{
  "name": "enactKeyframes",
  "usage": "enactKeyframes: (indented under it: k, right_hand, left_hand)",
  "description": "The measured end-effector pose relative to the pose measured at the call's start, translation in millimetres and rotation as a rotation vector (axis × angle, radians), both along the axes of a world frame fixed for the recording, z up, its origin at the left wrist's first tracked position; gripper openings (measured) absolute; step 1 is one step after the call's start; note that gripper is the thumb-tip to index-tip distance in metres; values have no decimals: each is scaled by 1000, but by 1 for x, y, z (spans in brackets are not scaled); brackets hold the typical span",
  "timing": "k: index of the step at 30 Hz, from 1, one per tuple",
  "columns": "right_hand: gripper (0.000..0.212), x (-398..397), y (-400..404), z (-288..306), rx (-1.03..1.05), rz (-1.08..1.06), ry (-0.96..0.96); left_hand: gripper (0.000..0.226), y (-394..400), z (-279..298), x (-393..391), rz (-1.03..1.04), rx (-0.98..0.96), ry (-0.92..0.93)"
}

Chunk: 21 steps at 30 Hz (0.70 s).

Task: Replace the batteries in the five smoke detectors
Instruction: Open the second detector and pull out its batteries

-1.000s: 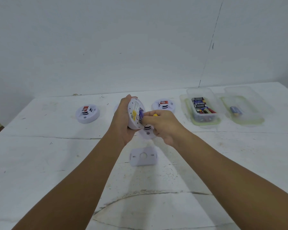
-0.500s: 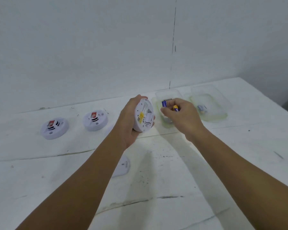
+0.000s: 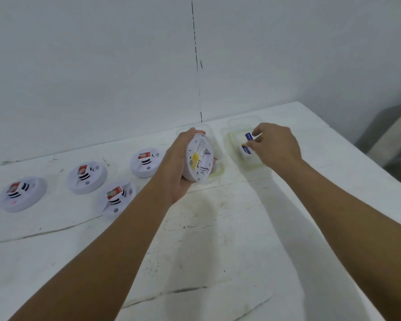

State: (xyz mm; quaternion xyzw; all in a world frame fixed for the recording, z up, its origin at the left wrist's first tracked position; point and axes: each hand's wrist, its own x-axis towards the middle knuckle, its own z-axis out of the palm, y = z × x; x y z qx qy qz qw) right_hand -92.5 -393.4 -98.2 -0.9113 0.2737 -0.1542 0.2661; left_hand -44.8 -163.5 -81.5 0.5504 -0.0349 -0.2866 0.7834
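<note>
Left hand gripping detector, right hand pinching battery

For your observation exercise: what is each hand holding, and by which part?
Left hand grips a smoke detector by its rim. Right hand pinches a blue battery near one end.

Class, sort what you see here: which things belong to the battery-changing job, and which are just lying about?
Part of the job:
- held smoke detector, gripped in the left hand
- four detectors on the table
- blue battery, pinched by the right hand
- two clear tubs

Just there:
- white table
- wall
</note>
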Motion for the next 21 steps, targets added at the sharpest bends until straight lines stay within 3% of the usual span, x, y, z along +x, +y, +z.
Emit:
enactKeyframes:
  k: [9, 12, 17, 21]
  right_hand:
    - [28, 9, -9, 5, 18, 71, 65]
    - [40, 8, -5, 11, 76, 141, 72]
    - [68, 12, -3, 12, 87, 275, 240]
    - [71, 10, -3, 7, 60, 249, 156]
  left_hand:
    - [32, 9, 1, 9, 2, -49, -1]
    - [33, 15, 2, 11, 15, -63, 4]
    - [34, 25, 2, 15, 51, -77, 31]
    - [35, 34, 1, 18, 86, -94, 31]
